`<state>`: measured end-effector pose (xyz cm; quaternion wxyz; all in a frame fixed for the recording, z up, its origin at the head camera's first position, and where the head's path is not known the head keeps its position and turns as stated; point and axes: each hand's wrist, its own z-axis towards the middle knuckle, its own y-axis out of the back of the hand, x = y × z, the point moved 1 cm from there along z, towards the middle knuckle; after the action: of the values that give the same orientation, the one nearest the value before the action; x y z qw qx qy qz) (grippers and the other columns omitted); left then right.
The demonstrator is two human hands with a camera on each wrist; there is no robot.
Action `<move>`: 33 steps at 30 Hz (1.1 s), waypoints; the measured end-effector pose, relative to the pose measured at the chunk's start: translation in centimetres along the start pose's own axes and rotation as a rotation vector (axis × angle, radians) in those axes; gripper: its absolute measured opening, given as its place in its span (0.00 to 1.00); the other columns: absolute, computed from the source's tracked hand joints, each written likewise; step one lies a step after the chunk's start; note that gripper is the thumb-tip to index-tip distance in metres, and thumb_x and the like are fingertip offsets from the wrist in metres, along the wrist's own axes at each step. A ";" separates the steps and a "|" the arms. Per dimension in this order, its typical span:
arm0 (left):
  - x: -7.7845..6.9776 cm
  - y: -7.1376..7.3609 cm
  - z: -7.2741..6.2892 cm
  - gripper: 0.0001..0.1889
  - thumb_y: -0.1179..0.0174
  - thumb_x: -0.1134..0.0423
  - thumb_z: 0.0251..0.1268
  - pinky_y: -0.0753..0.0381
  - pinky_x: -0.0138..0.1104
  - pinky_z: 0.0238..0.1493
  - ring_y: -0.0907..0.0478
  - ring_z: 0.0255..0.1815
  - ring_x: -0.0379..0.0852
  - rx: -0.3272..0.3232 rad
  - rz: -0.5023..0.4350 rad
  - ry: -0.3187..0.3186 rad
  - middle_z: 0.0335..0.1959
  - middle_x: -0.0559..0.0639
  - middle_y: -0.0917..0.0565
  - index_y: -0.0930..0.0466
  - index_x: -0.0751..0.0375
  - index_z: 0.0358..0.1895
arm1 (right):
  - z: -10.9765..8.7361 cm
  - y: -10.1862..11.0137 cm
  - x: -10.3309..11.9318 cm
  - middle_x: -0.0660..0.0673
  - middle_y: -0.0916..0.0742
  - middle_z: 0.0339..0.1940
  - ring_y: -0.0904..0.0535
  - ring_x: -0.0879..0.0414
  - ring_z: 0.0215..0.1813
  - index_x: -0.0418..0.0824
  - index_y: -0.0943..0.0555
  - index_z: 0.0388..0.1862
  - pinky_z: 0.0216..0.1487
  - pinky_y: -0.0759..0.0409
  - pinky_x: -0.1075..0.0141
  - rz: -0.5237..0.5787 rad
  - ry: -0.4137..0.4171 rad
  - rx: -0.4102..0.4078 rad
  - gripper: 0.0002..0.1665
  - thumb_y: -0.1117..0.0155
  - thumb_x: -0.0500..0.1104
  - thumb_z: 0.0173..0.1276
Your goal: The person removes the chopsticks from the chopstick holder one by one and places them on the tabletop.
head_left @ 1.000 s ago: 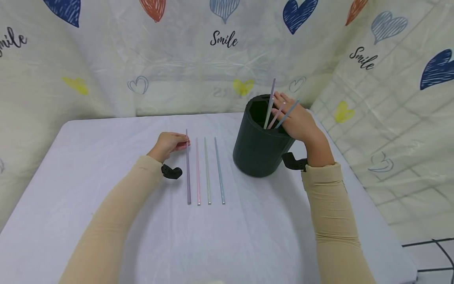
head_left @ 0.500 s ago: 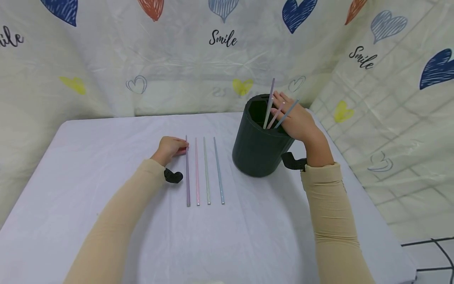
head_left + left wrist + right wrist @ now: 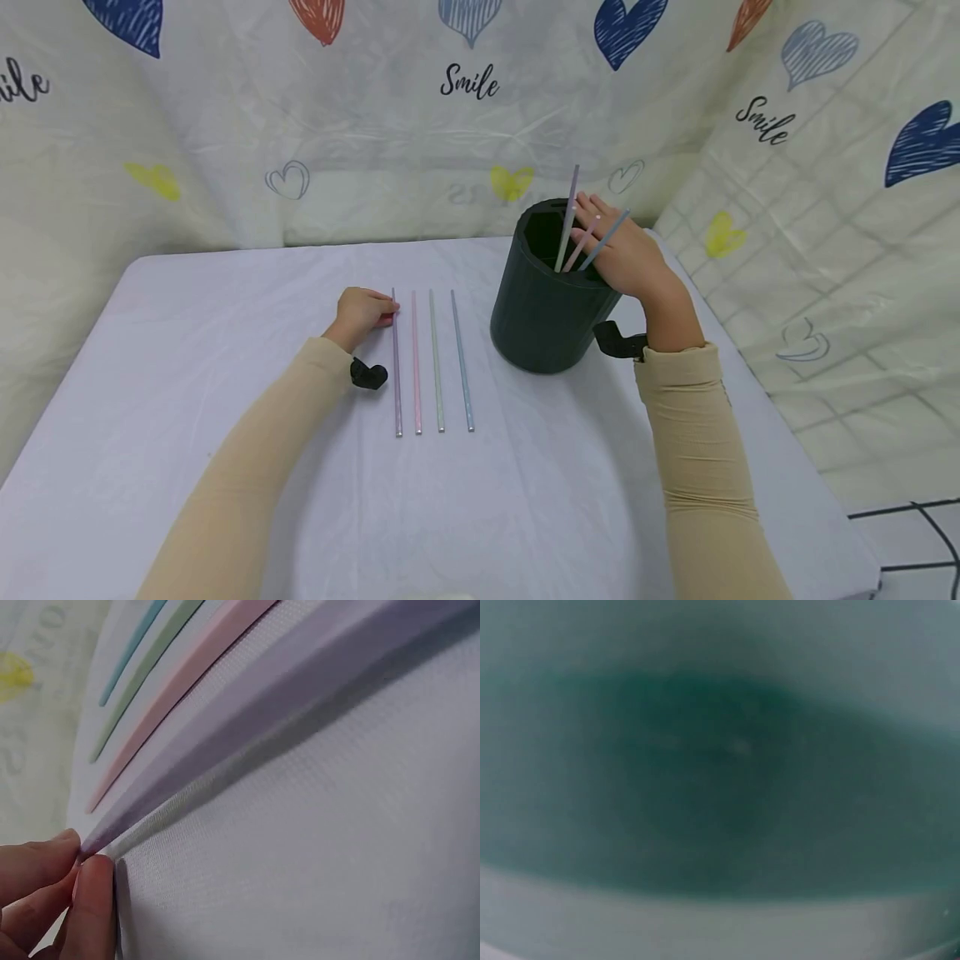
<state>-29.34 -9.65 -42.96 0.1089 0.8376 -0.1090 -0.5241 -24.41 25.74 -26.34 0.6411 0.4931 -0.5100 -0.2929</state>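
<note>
At the left of a row of sticks, my left hand pinches the far end of a thin purple stick between thumb and fingers. The left wrist view shows its flat, angled sides and the fingertips at its tip. Beside it lie a pink stick, a green stick and a blue stick, roughly parallel. My right hand rests over the right rim of a dark green bin, fingers extended. Purple, green, pink and blue sticks protrude from the bin before that hand.
A white cloth covers the table. Behind it hangs a pale curtain printed with hearts and words, continuing along the right side. The right wrist view shows only a blurred dark green surface close up.
My left hand has drawn slightly toward me, and the purple stick's far end has come down level with the other sticks. The right hand and the bin stay in place.
</note>
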 end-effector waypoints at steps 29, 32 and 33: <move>-8.5 -4.6 -7.0 0.20 0.33 0.56 0.66 0.21 0.37 0.65 0.19 0.59 0.44 0.095 -0.189 -0.547 0.56 0.52 0.14 0.18 0.58 0.59 | 0.1 0.1 -0.1 0.37 0.51 0.83 0.63 0.41 0.84 0.35 0.53 0.80 0.83 0.61 0.43 0.008 -0.009 0.017 0.34 0.63 0.49 0.84; -9.4 -5.9 -8.6 0.20 0.33 0.56 0.66 0.20 0.37 0.65 0.19 0.59 0.42 0.150 -0.193 -0.593 0.56 0.50 0.14 0.17 0.56 0.59 | 0.1 0.0 -0.2 0.37 0.51 0.83 0.62 0.41 0.84 0.35 0.53 0.80 0.83 0.61 0.43 0.010 -0.001 0.012 0.34 0.63 0.49 0.84; -9.8 -6.2 -9.1 0.20 0.33 0.56 0.66 0.20 0.36 0.64 0.19 0.59 0.41 0.164 -0.198 -0.608 0.56 0.49 0.14 0.17 0.56 0.59 | 0.1 0.0 -0.2 0.37 0.50 0.83 0.62 0.41 0.84 0.35 0.53 0.80 0.83 0.61 0.43 0.011 0.001 0.008 0.34 0.63 0.49 0.84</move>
<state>-24.86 -0.23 -32.57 -0.0477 0.6555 -0.0962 -0.7475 -24.54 25.86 -26.36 0.6410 0.4931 -0.5135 -0.2868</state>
